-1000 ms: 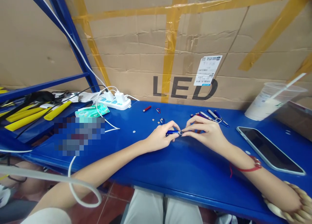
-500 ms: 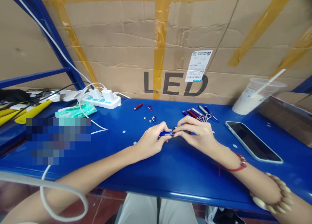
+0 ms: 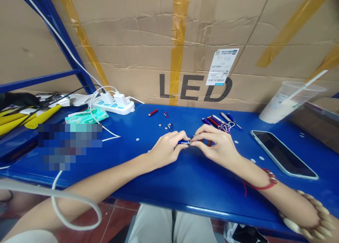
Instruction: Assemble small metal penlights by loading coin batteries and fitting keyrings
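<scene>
Fingers of the left hand stay clamped on a slim blue tube, held roughly level just left of the right hand, whose thumb and fingertips come together on its silvery end. A second earlier, that end showed as a bright ring turned toward the wearer, the right fingertips at its rim; now the tube lies more nearly side-on, and the fingertips cover much of the end. Whether a small part is pinched between them cannot be made out. The shift suggests work at the tube's end is under way rather than done, since neither hand has let go.

Just beyond the left fingers on the blue surface, a blue carabiner and small silver discs lie where they were; past them, a red tube and a red carabiner are likewise undisturbed. Directly beyond the right fingers rests a cluster of colored tubes, partly hidden by the hand. Farther to the right of those fingers, a phone lies flat, near a plastic cup.
</scene>
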Action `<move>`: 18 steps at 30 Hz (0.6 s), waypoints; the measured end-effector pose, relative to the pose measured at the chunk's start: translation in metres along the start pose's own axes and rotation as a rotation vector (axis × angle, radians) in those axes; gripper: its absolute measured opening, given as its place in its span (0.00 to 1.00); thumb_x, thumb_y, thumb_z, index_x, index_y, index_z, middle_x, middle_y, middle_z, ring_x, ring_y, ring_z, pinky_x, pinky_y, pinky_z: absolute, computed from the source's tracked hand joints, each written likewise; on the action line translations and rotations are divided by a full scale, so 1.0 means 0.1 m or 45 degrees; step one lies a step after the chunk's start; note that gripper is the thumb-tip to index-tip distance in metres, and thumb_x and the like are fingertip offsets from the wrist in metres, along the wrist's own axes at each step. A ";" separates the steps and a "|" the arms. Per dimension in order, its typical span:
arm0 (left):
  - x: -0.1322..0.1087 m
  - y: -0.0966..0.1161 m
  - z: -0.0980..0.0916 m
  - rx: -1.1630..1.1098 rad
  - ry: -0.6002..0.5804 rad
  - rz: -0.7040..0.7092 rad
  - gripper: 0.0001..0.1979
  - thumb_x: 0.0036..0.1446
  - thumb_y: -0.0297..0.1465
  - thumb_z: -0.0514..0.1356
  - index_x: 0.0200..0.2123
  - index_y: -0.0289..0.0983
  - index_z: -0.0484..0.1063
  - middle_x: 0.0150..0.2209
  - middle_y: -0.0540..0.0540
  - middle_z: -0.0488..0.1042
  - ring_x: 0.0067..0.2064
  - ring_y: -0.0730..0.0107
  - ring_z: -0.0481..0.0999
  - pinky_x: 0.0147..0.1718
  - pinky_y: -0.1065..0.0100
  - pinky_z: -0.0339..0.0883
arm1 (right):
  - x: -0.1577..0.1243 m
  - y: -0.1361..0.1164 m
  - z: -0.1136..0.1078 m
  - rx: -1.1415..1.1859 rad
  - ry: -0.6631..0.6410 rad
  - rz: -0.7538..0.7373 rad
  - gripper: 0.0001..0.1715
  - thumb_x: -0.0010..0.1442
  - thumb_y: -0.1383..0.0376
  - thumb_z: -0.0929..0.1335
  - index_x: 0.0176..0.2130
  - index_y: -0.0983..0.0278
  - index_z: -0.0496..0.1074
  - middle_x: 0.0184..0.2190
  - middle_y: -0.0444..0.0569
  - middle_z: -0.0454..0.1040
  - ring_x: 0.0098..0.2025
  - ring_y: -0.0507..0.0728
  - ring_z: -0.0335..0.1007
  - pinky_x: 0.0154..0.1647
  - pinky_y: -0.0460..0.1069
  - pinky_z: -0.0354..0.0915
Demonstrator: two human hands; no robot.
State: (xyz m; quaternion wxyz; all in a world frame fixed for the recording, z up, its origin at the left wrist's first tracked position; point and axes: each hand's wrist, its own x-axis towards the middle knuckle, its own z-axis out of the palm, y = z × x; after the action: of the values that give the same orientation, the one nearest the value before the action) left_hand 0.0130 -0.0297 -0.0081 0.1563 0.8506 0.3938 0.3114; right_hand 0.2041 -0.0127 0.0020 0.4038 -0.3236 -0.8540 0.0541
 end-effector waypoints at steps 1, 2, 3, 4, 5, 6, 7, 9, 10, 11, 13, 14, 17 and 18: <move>0.00 -0.01 0.00 0.013 -0.012 0.018 0.05 0.61 0.30 0.51 0.38 0.39 0.65 0.38 0.47 0.73 0.41 0.66 0.72 0.42 0.67 0.64 | 0.00 0.00 0.01 0.022 -0.028 0.031 0.09 0.56 0.63 0.68 0.27 0.63 0.75 0.28 0.47 0.73 0.27 0.50 0.68 0.27 0.44 0.64; 0.01 -0.02 0.00 0.026 -0.019 0.037 0.06 0.61 0.30 0.50 0.40 0.38 0.65 0.39 0.47 0.73 0.42 0.66 0.72 0.43 0.67 0.63 | 0.00 0.00 0.01 0.049 -0.062 0.064 0.09 0.56 0.63 0.68 0.26 0.63 0.75 0.28 0.47 0.73 0.27 0.50 0.68 0.27 0.45 0.63; 0.01 -0.03 -0.01 0.041 -0.021 0.055 0.07 0.61 0.30 0.50 0.41 0.38 0.65 0.40 0.46 0.73 0.43 0.66 0.72 0.44 0.67 0.63 | 0.01 0.00 0.02 0.077 -0.101 0.098 0.09 0.55 0.63 0.68 0.25 0.64 0.75 0.27 0.47 0.73 0.26 0.50 0.68 0.26 0.45 0.63; 0.01 -0.04 -0.01 0.058 -0.019 0.069 0.08 0.61 0.29 0.50 0.42 0.38 0.65 0.41 0.46 0.73 0.44 0.66 0.72 0.45 0.66 0.63 | 0.01 0.00 0.03 0.104 -0.138 0.129 0.10 0.55 0.63 0.68 0.25 0.64 0.74 0.27 0.47 0.73 0.26 0.50 0.68 0.26 0.45 0.63; 0.02 -0.05 -0.01 0.072 -0.013 0.082 0.08 0.61 0.29 0.50 0.43 0.38 0.65 0.42 0.45 0.73 0.44 0.65 0.72 0.46 0.65 0.62 | 0.02 0.00 0.04 0.128 -0.169 0.157 0.11 0.56 0.63 0.68 0.24 0.64 0.74 0.27 0.47 0.73 0.26 0.50 0.68 0.26 0.45 0.63; 0.02 -0.06 -0.01 0.079 -0.009 0.090 0.09 0.61 0.29 0.50 0.43 0.38 0.65 0.43 0.45 0.73 0.45 0.65 0.72 0.47 0.65 0.62 | 0.02 0.00 0.05 0.149 -0.188 0.180 0.11 0.56 0.63 0.68 0.24 0.65 0.74 0.27 0.47 0.73 0.26 0.50 0.68 0.26 0.45 0.63; 0.02 -0.07 -0.01 0.079 -0.005 0.096 0.09 0.61 0.29 0.50 0.44 0.38 0.64 0.44 0.45 0.73 0.45 0.65 0.71 0.47 0.65 0.62 | 0.03 0.00 0.06 0.168 -0.199 0.202 0.11 0.55 0.63 0.68 0.24 0.65 0.74 0.27 0.47 0.73 0.26 0.50 0.68 0.26 0.45 0.63; 0.03 -0.08 0.00 0.066 -0.002 0.099 0.08 0.61 0.29 0.51 0.43 0.38 0.65 0.44 0.45 0.73 0.45 0.65 0.71 0.47 0.65 0.62 | 0.04 0.02 0.07 0.212 -0.214 0.243 0.12 0.55 0.62 0.69 0.24 0.66 0.74 0.27 0.47 0.73 0.24 0.49 0.67 0.25 0.44 0.62; 0.04 -0.09 0.00 0.060 0.001 0.092 0.08 0.60 0.30 0.51 0.42 0.38 0.65 0.44 0.46 0.73 0.45 0.66 0.71 0.47 0.65 0.62 | 0.04 0.03 0.07 0.233 -0.225 0.266 0.12 0.55 0.61 0.69 0.24 0.66 0.74 0.26 0.47 0.73 0.23 0.49 0.66 0.24 0.44 0.62; 0.04 -0.09 0.00 0.049 0.006 0.077 0.07 0.60 0.30 0.51 0.41 0.38 0.65 0.43 0.46 0.73 0.44 0.66 0.72 0.47 0.65 0.62 | 0.05 0.04 0.07 0.241 -0.229 0.288 0.14 0.55 0.61 0.69 0.23 0.66 0.73 0.26 0.47 0.73 0.22 0.48 0.66 0.23 0.44 0.62; 0.06 -0.09 -0.01 -0.012 0.019 0.023 0.06 0.59 0.29 0.52 0.40 0.39 0.65 0.41 0.47 0.74 0.43 0.66 0.72 0.45 0.65 0.63 | 0.06 0.07 0.06 0.207 -0.195 0.305 0.15 0.55 0.58 0.69 0.23 0.66 0.74 0.26 0.47 0.73 0.22 0.48 0.65 0.22 0.44 0.62; 0.07 -0.08 -0.02 -0.064 0.024 -0.013 0.06 0.59 0.29 0.53 0.40 0.39 0.65 0.39 0.47 0.74 0.42 0.67 0.73 0.44 0.66 0.63 | 0.07 0.09 0.04 0.171 -0.151 0.285 0.15 0.54 0.57 0.70 0.24 0.66 0.74 0.26 0.48 0.73 0.22 0.48 0.65 0.23 0.44 0.62; 0.09 -0.06 -0.03 -0.252 0.002 -0.116 0.06 0.58 0.28 0.53 0.39 0.38 0.65 0.32 0.50 0.74 0.36 0.70 0.74 0.41 0.68 0.64 | 0.08 0.13 -0.02 0.063 -0.027 0.088 0.15 0.51 0.55 0.71 0.32 0.64 0.77 0.32 0.49 0.73 0.22 0.47 0.64 0.25 0.44 0.64; 0.09 -0.05 -0.03 -0.308 -0.015 -0.143 0.06 0.58 0.28 0.53 0.39 0.38 0.64 0.30 0.51 0.74 0.34 0.71 0.74 0.40 0.69 0.65 | 0.08 0.14 -0.04 0.032 -0.024 -0.002 0.15 0.52 0.55 0.71 0.34 0.63 0.77 0.34 0.49 0.73 0.23 0.47 0.64 0.25 0.44 0.64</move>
State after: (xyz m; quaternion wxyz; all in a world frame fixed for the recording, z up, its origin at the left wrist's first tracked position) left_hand 0.0129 -0.0195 -0.0043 0.2774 0.8039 0.3994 0.3424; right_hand 0.2106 0.0019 0.0052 0.3998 -0.3173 -0.8573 0.0677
